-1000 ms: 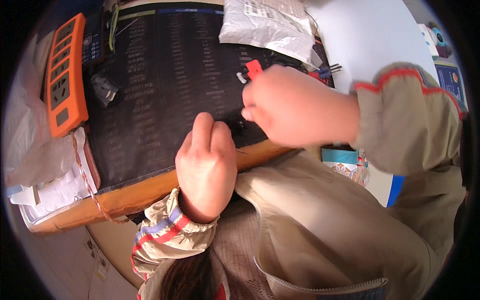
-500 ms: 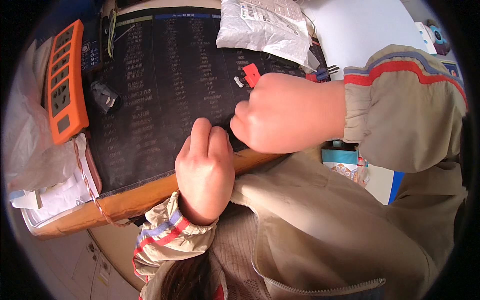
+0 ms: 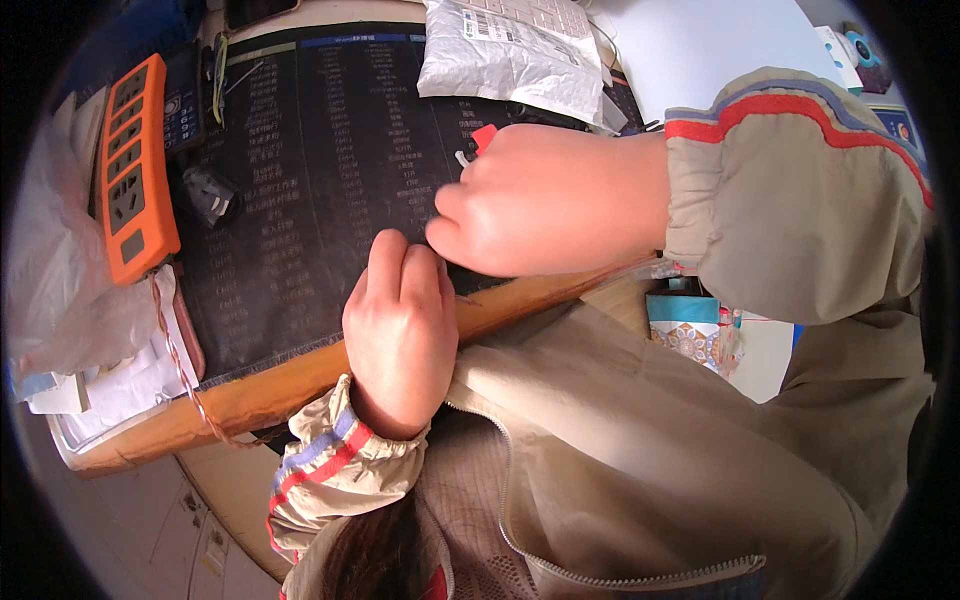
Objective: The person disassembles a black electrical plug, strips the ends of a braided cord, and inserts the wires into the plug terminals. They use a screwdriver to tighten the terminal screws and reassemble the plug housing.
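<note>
My left hand (image 3: 400, 335) is closed above the front edge of a black printed desk mat (image 3: 300, 215), its fingers bent together. Close beside its fingertips, my right hand (image 3: 545, 205) forms a fist, back of the hand up. Whatever the fingers pinch is hidden behind them. Just beyond the right knuckles lie a small red piece (image 3: 484, 137), partly covered by the hand, and a tiny white piece (image 3: 461, 158).
An orange power strip (image 3: 140, 180) stretches along the left side, its twisted cord (image 3: 172, 345) hanging over the wooden desk edge (image 3: 250, 400). A clear and dark small part (image 3: 212, 196) sits near it. A grey-white plastic mailer (image 3: 510, 60) lies at the back.
My right hand has shifted left and slightly up, covering more of the red piece. My left hand stays closed beside it. The whole view has shifted a little.
</note>
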